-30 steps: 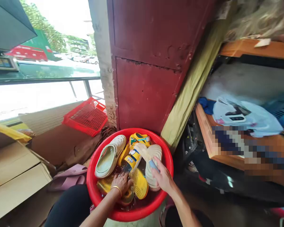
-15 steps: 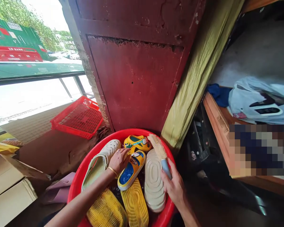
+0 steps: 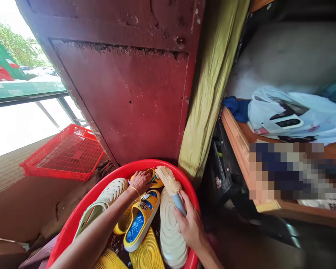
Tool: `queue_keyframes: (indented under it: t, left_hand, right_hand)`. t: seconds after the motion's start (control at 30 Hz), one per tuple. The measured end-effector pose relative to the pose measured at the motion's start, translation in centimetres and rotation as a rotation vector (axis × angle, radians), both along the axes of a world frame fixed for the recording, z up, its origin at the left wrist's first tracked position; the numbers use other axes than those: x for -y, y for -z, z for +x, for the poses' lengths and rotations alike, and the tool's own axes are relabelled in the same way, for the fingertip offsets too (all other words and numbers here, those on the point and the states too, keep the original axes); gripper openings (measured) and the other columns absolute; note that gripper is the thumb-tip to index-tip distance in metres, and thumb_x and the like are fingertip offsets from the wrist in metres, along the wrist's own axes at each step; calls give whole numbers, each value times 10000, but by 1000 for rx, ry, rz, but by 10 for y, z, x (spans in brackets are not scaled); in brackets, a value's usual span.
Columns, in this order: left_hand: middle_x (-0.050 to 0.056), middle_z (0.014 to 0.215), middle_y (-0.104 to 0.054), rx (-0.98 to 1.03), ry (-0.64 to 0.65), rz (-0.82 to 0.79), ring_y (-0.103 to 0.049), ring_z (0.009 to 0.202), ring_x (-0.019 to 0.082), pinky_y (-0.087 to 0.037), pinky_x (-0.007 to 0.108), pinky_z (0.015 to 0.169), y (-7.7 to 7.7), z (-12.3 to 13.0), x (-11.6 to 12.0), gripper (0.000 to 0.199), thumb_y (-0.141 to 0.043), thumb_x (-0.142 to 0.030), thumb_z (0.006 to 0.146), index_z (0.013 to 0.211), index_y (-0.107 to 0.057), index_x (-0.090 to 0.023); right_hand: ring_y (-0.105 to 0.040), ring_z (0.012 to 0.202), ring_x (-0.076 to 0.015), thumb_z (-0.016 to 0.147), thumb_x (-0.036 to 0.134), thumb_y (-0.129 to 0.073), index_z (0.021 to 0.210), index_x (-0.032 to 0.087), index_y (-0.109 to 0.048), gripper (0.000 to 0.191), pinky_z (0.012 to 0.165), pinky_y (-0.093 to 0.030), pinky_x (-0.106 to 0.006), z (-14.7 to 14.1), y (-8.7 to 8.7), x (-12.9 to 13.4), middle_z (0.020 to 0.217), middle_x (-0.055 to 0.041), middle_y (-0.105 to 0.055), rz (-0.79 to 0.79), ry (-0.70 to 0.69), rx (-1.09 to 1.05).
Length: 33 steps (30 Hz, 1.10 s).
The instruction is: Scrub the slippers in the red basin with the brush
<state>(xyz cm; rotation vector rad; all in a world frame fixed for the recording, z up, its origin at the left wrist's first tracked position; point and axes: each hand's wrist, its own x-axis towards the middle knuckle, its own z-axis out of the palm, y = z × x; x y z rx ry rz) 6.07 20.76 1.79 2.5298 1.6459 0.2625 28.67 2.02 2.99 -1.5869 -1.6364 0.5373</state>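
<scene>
a red plastic crate (image 3: 68,153) lies well to the left of the left fingers, and a mauve slipper (image 3: 40,254), partly cut off, lies lower on that same side, outside the red tub (image 3: 75,209) that both hands reach into. inside the tub, just left of the left fingers, a cream clog (image 3: 113,190) with a greenish inside sits sole down, partly covered by the forearm. the left hand (image 3: 141,182), a thin bangle (image 3: 134,189) at its wrist, lies palm down over a yellow clog (image 3: 157,183), the fingers stretched forward along it; whether they pinch it i cannot tell. nearer the person than those fingers rests a yellow slide with a blue footbed (image 3: 142,220), upper side up and tilted, and below it a yellow ridged sole (image 3: 148,250) faces up. between the two hands, a white sole (image 3: 172,231) also lies upturned, close to the right fingers. the right hand (image 3: 186,216) has its fingers and thumb closed around the blue-grey handle of a scrubbing brush (image 3: 166,179), whose bristled head points away, ahead and left of those fingers. well to the right of them, a white plastic bag (image 3: 294,116) rests on a wooden shelf (image 3: 236,136).
</scene>
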Motion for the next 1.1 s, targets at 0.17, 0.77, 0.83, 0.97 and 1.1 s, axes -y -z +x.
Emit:
queue_keyframes:
  t: [0.17,0.77,0.83,0.97,1.1]
  left_hand:
    - [21,794,-683,38,-33,-3,-637,753,210,-440,308,729,-40,-35,56,220,-537,-439,888,777,-560,-250]
    - [61,780,-740,1545,-653,-615,-655,574,133,-534,236,550,36,-74,155,239,-774,-373,767,834,-649,-181]
    - [50,746,-733,1652,-681,-662,-641,527,111,-533,221,541,41,-72,148,182,-746,-324,814,830,-635,-180]
    - [17,727,-730,1847,-739,-704,-691,585,125,-571,225,600,49,-68,147,115,-691,-240,866,815,-596,-199]
    - [17,770,-751,1935,-707,-801,-706,587,123,-593,232,622,47,-60,152,144,-741,-156,808,830,-602,-186]
  right_hand:
    - [-696,1117,-279,979,353,-463,1494,178,-466,544,909,-599,-386,-6,-7,8,1274,-140,-693,54,50,-108]
    - [-751,907,-265,987,196,-440,1556,158,-373,573,813,-600,-349,-88,66,43,1095,-135,-768,40,-164,557]
    - [-759,857,-269,994,230,-450,1557,161,-373,572,769,-606,-338,-98,76,44,1058,-135,-777,34,-192,594]
    - [-762,772,-248,979,254,-527,1557,205,-390,596,683,-592,-287,-109,79,42,996,-115,-788,-34,-274,665]
    - [-766,785,-238,1009,200,-469,1542,164,-419,537,670,-566,-269,-97,49,17,935,-117,-791,-122,-135,715]
